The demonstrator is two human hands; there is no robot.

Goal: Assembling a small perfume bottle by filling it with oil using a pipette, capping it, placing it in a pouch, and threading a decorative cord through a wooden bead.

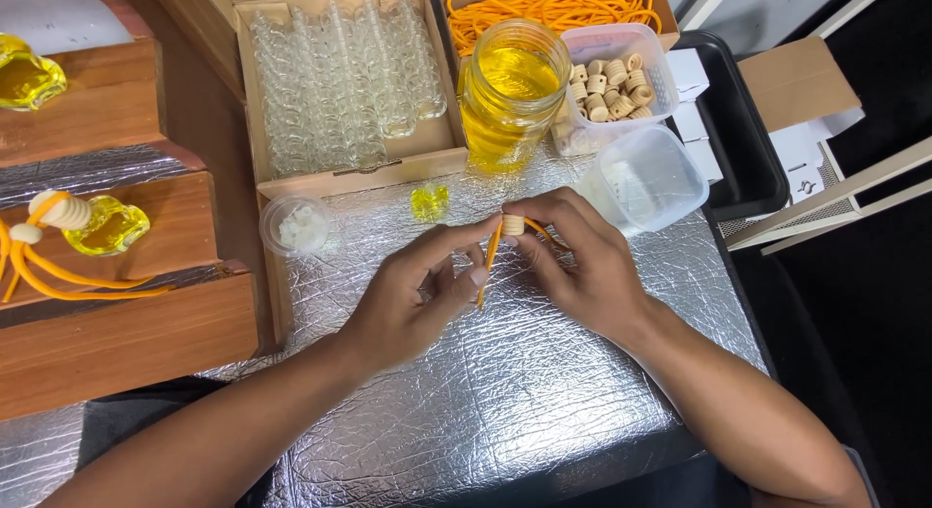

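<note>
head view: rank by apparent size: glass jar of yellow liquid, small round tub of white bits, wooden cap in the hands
1. glass jar
2. small round tub
3. wooden cap, pinched between left hand and right hand

We see our left hand point(413, 294) and right hand point(582, 260) pinching an orange cord point(488, 265) threaded through a wooden cap point(513, 224) above foil.

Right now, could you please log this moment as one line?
left hand: pinching orange cord | right hand: holding wooden cap on cord | small yellow bottle: on foil table, untouched
</note>
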